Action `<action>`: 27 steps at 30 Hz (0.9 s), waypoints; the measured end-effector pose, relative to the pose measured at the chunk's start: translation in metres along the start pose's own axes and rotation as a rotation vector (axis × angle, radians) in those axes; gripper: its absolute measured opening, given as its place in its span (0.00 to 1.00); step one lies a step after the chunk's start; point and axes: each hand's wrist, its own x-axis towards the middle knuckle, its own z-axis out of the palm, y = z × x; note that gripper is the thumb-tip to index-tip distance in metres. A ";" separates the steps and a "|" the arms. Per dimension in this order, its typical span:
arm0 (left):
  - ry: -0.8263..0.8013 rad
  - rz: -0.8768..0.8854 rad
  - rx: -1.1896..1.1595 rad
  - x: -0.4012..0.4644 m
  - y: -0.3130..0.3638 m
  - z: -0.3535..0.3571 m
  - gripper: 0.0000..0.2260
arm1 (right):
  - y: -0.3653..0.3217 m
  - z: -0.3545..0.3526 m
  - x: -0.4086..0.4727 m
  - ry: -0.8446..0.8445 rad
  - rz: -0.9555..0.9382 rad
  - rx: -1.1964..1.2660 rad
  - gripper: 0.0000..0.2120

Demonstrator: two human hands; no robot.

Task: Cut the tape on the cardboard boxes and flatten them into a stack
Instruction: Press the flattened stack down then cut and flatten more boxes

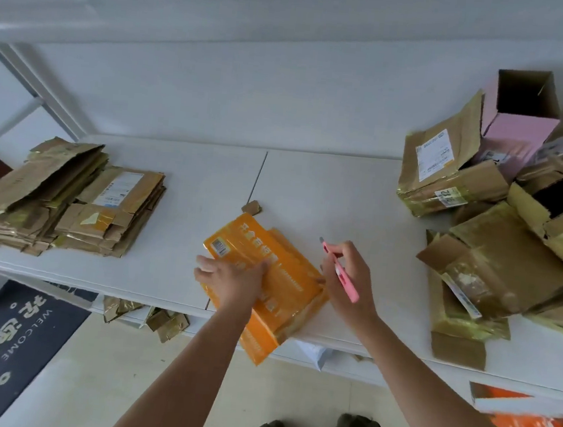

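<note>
A stack of flattened brown cardboard boxes (pixel 65 199) was already laid at the table's left, while a heap of unflattened taped cartons (pixel 513 215) waited at the right. A flat orange cardboard box (pixel 287 282), overhanging the white table's (pixel 310 188) near edge, was pressed by the open left hand (pixel 233 274); a pink utility knife (pixel 343 274) was gripped in the right hand (pixel 346 278).

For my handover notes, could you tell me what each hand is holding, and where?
The right hand grips the pink cutter around its middle; the left hand presses flat on the orange box.
</note>
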 end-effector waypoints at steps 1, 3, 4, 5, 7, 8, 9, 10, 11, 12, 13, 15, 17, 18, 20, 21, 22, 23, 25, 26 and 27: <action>-0.029 -0.070 -0.063 -0.001 0.001 -0.001 0.45 | -0.004 0.002 -0.010 0.020 0.013 0.018 0.03; -0.113 -0.047 -0.075 0.002 0.003 -0.004 0.30 | -0.010 0.005 -0.025 0.039 0.046 0.062 0.03; -0.175 0.039 -0.022 0.004 0.005 -0.006 0.26 | -0.013 0.006 -0.031 0.023 0.044 0.076 0.03; -0.262 0.143 0.049 0.006 0.009 -0.007 0.24 | -0.016 0.005 -0.035 0.012 0.027 0.070 0.04; -0.473 0.322 0.230 0.004 0.022 -0.006 0.27 | -0.019 0.001 -0.033 0.091 -0.004 0.021 0.06; -0.572 0.385 0.315 0.002 0.027 -0.003 0.29 | -0.020 -0.003 -0.027 0.171 -0.002 0.005 0.06; -0.651 0.438 0.382 -0.002 0.033 0.002 0.30 | -0.020 -0.008 -0.020 0.247 0.001 -0.004 0.05; -0.705 0.485 0.437 -0.004 0.037 0.007 0.31 | -0.018 -0.013 -0.011 0.297 -0.005 -0.010 0.04; -0.740 0.528 0.485 -0.005 0.040 0.012 0.32 | -0.016 -0.017 -0.004 0.313 -0.010 -0.008 0.03; -0.759 0.562 0.523 -0.004 0.042 0.017 0.32 | -0.011 -0.021 0.001 0.310 -0.008 -0.012 0.04; -0.769 0.580 0.549 -0.002 0.044 0.021 0.32 | -0.005 -0.024 0.004 0.298 0.001 -0.021 0.04; -0.773 0.594 0.559 0.004 0.046 0.027 0.32 | 0.001 -0.030 0.002 0.284 0.017 -0.037 0.03; -0.701 0.620 0.541 0.012 0.047 0.030 0.31 | 0.002 -0.033 -0.005 0.289 0.010 -0.029 0.01; -0.617 0.633 0.533 0.018 0.049 0.030 0.29 | 0.001 -0.032 -0.010 0.295 0.011 -0.004 0.03; -0.428 0.625 0.522 0.030 0.052 0.028 0.26 | -0.006 -0.023 -0.020 0.291 0.016 0.069 0.09; -0.368 0.607 0.509 0.036 0.052 0.025 0.24 | -0.011 -0.017 -0.025 0.277 0.016 0.092 0.11; -0.349 0.600 0.482 0.041 0.050 0.022 0.23 | -0.015 -0.011 -0.030 0.258 0.021 0.109 0.10; -0.378 0.612 0.451 0.044 0.047 0.019 0.22 | -0.018 -0.006 -0.034 0.245 0.032 0.140 0.09; -0.450 0.701 0.470 0.047 0.032 0.013 0.21 | -0.020 -0.006 -0.036 0.254 0.075 0.228 0.05; -0.452 0.759 0.532 0.048 0.024 0.012 0.20 | -0.019 -0.009 -0.034 0.265 0.099 0.276 0.04; -0.429 0.811 0.611 0.047 0.020 0.012 0.21 | -0.017 -0.013 -0.031 0.269 0.129 0.309 0.04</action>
